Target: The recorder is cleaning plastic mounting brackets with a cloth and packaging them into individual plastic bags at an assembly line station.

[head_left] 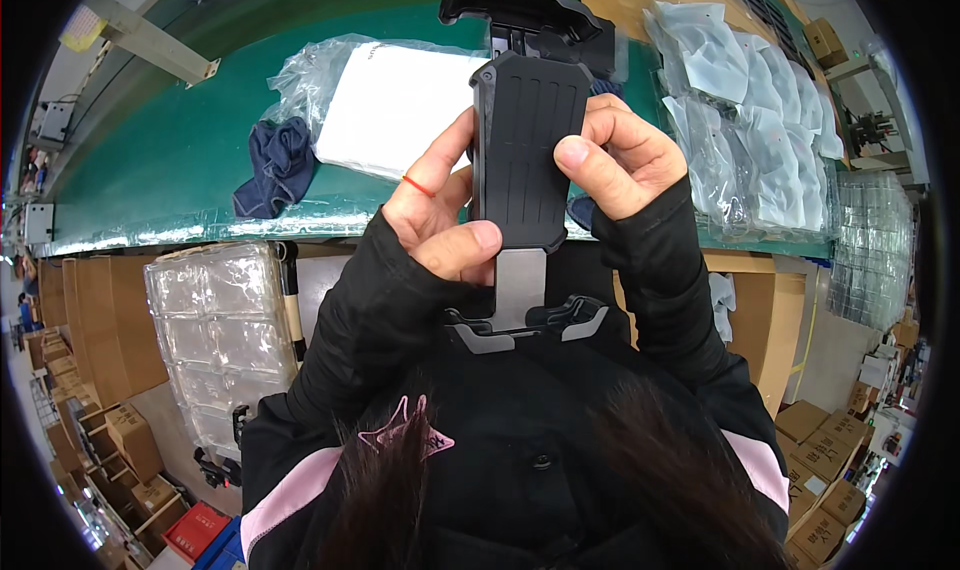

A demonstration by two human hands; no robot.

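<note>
Both my hands hold a black phone holder (533,150) upright in front of my chest. Its body is a ribbed rectangular plate with cut corners. A wide curved jaw (525,8) sticks out at the far end. At the near end a grey metal strip (521,280) leads to two small hooked feet (583,320). My left hand (435,215) grips the left edge, thumb near the lower corner and fingers partly behind. My right hand (628,160) pinches the right edge, thumb on the front face; its other fingertips are hidden behind the plate.
On the green table, a white sheet or flat box (395,110) lies with clear plastic beside a dark blue cloth (275,165). Several bagged parts (775,160) are stacked at the right. A plastic-wrapped stack (222,330) stands below left; cardboard boxes (825,460) are lower right.
</note>
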